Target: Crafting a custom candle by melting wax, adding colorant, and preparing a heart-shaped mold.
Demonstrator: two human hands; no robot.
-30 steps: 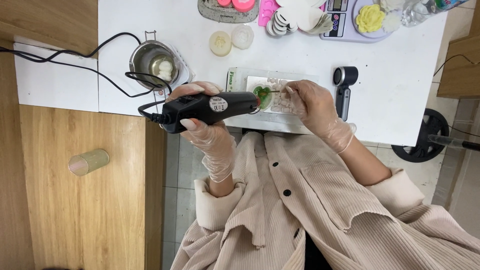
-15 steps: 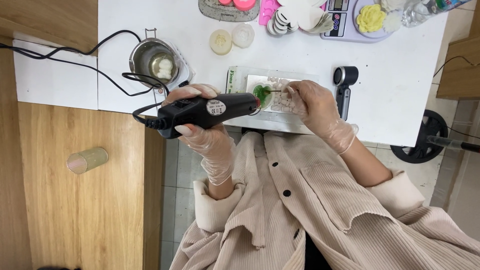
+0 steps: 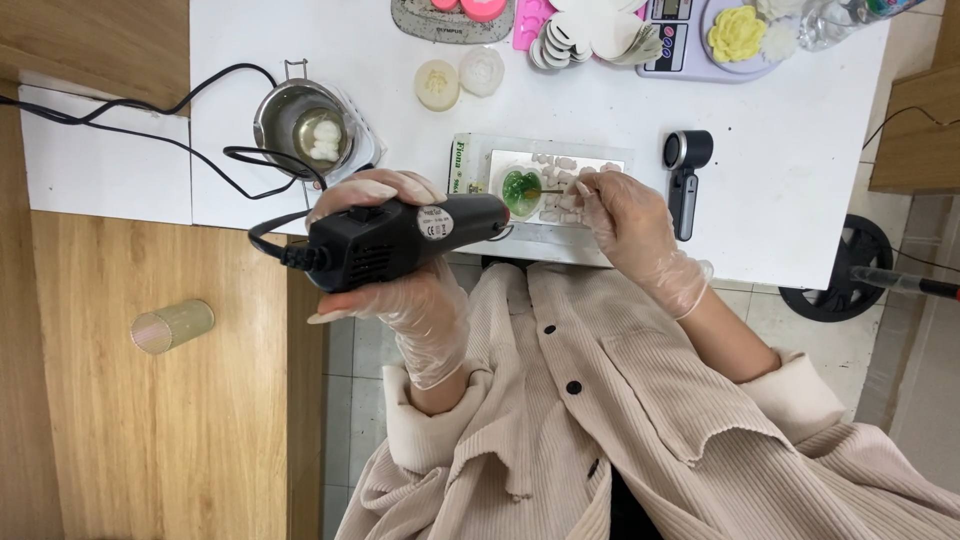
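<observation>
Green heart-shaped piece (image 3: 522, 191) sits in a white mould tray (image 3: 556, 190) at the near edge of the white table (image 3: 800, 150), right in front of me. My left hand (image 3: 395, 262) is clamped around a black heat gun (image 3: 400, 237), nozzle aimed sideways at the heart from close by, so the heat lands on that one cavity and not the pale pieces beside it. My right hand (image 3: 628, 215) pinches a thin stick (image 3: 551, 190) between thumb and fingertips, tip touching the green surface; the low angle keeps my fingers out of the nozzle's line. Both hands are in clear gloves. The gun's cable (image 3: 200, 150) trails off left, past a small steel melting pot (image 3: 303, 122) with a white lump in it, on its white base. Farther back: two pale round flower shapes (image 3: 460, 78), a lilac scale (image 3: 700, 40) carrying a yellow flower (image 3: 738, 30), pink moulds at the far edge. A black handheld gadget (image 3: 686, 170) lies just right of the tray. A ribbed yellowish cup (image 3: 172, 325) lies on its side on the wooden surface, well apart.
</observation>
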